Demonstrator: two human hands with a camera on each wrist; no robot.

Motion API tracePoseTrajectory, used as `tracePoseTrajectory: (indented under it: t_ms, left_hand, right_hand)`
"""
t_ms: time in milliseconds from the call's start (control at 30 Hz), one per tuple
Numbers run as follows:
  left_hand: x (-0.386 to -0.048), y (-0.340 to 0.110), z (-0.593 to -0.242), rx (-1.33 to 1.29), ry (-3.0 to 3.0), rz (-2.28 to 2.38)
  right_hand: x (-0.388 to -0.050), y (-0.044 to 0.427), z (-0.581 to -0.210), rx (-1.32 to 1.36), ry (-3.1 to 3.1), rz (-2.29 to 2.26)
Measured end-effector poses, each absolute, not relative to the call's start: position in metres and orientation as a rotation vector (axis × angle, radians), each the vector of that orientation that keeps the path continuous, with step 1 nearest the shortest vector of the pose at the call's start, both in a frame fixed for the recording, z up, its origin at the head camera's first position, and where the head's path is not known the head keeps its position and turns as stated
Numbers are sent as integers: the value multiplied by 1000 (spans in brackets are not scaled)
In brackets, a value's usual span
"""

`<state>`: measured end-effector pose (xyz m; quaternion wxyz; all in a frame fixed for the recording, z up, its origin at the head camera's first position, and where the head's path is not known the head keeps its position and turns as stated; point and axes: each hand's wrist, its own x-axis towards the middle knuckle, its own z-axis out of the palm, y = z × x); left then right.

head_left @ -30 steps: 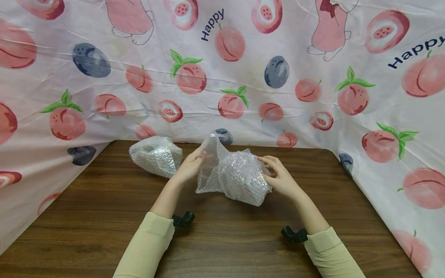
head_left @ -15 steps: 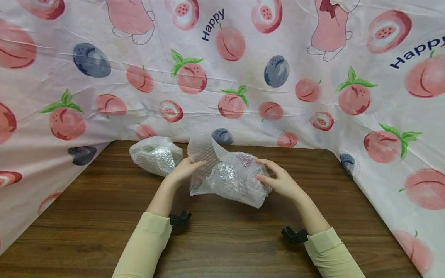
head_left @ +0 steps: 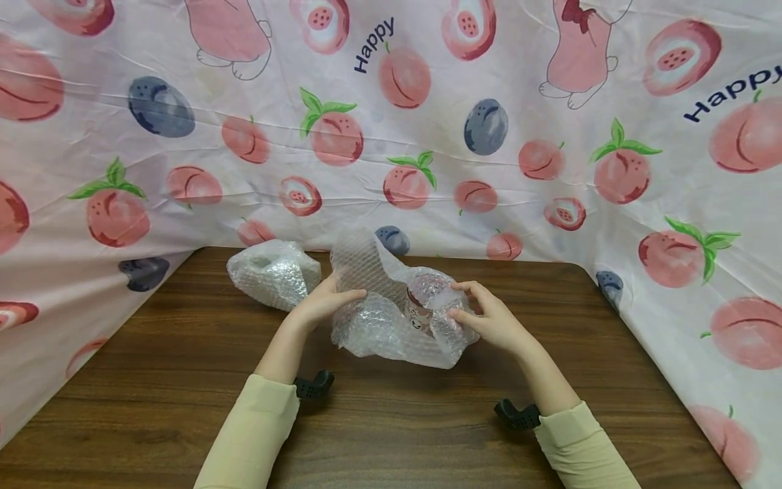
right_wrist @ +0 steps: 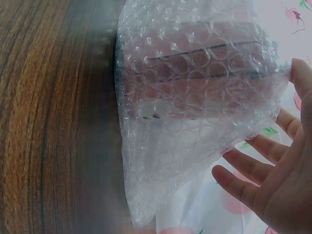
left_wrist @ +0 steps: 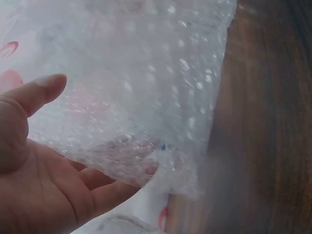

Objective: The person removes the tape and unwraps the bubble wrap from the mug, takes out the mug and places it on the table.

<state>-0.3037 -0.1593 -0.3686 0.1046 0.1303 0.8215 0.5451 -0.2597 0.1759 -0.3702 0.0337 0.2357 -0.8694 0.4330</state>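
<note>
In the head view, a clear bubble wrap bundle (head_left: 391, 336) is spread between both hands above the table. Through its opening shows a pinkish-brown item (head_left: 418, 309) with a pale patch and dark marks; its kind is unclear. My left hand (head_left: 320, 299) is at the loose left flap, thumb in front and straight fingers behind the wrap (left_wrist: 146, 83). My right hand (head_left: 491, 316) holds the bundle's right end, with thumb and fingers around its edge. In the right wrist view, dark lines run across the wrapped item (right_wrist: 209, 73).
A second bubble-wrapped bundle (head_left: 275, 275) lies at the back left of the brown wooden table (head_left: 403, 435). Peach-print cloth (head_left: 427, 129) hangs behind and along both sides. Each wrist wears a black mount (head_left: 518, 414).
The left hand has moved slightly left and down, drawing the loose flap outward. The wrap has opened, exposing the pinkish-brown item. The right hand has shifted only a little.
</note>
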Motion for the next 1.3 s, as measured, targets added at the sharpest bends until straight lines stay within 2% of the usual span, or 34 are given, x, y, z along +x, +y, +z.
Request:
tracePoseTrajectory:
  t_ms: [300,567,733,900,1300]
  left_hand:
    - [-292,-156,-353,350,2712,1517]
    - [-269,-152,-343,245,3226,906]
    - [-263,-151,-348,397,3380,855]
    - [-269,-154,-356,621,3232,890]
    - [-284,-164,-379,764,2905,852]
  right_hand:
    - [-257,173,-370,691,-2678,1302]
    - [-255,171,-370,658,-2676,1242]
    - [-254,170,-370,647,-2691,1239]
    - [-254,168,-369,624,-2685,1252]
    - [-253,166,-371,599,-2672,1263]
